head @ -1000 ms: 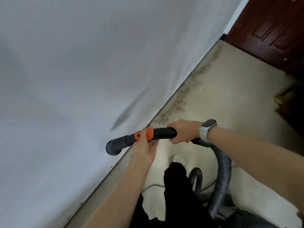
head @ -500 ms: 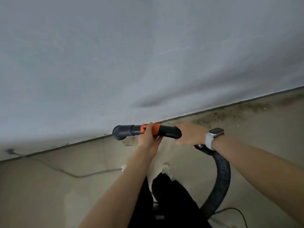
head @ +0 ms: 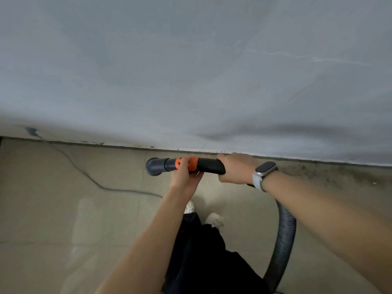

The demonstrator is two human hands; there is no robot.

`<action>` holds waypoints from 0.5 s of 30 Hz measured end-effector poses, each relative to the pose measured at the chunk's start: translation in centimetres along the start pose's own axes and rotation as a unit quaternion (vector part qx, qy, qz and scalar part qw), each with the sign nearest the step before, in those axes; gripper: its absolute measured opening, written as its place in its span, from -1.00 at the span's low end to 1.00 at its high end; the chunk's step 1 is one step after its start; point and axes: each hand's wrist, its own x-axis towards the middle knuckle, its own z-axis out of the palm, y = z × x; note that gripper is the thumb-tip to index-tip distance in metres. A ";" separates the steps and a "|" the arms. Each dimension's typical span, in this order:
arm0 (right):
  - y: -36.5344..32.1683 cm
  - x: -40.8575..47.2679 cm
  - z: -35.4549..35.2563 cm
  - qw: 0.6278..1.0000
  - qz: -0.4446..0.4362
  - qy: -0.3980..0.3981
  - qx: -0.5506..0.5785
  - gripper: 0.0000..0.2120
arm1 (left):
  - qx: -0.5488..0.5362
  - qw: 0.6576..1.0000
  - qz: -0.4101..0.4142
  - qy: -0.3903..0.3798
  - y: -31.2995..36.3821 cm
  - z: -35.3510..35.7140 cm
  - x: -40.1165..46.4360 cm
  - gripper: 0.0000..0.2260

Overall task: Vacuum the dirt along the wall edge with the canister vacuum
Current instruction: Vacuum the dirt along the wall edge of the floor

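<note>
I hold the vacuum's black hose handle (head: 210,165) level in front of me, its open round end (head: 153,167) pointing left. My left hand (head: 184,176) grips the orange collar (head: 194,162) near that end. My right hand (head: 235,169), with a watch on the wrist, grips the black handle further right. The grey ribbed hose (head: 282,240) curves down from the handle at the lower right. Brown dirt (head: 318,172) lies on the floor along the wall edge (head: 127,146), to the right of my hands. The canister is out of view.
A grey-white wall (head: 191,71) fills the upper half. A dark power cord (head: 89,177) runs from the wall base on the left across the beige tiled floor (head: 63,230). My legs in black trousers (head: 201,251) and light shoes (head: 214,219) stand below the handle.
The view has swung left, so the wall edge now runs nearly level and the door is out of sight. Both hands keep their grip on the handle. The cord has come into view.
</note>
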 end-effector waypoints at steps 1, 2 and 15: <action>-0.5 0.6 -0.7 1.000 -0.012 0.003 -0.022 -0.85 | -0.019 1.000 0.007 -0.004 0.6 -0.1 0.3 -0.96; -1.0 1.3 -1.1 0.999 -0.022 0.003 -0.036 -0.84 | -0.028 1.000 0.012 0.002 1.1 -0.3 0.8 -0.88; 3.7 8.3 3.3 0.972 -0.148 -0.004 -0.183 -0.82 | -0.157 0.985 0.050 0.058 -4.3 -1.8 7.6 -0.94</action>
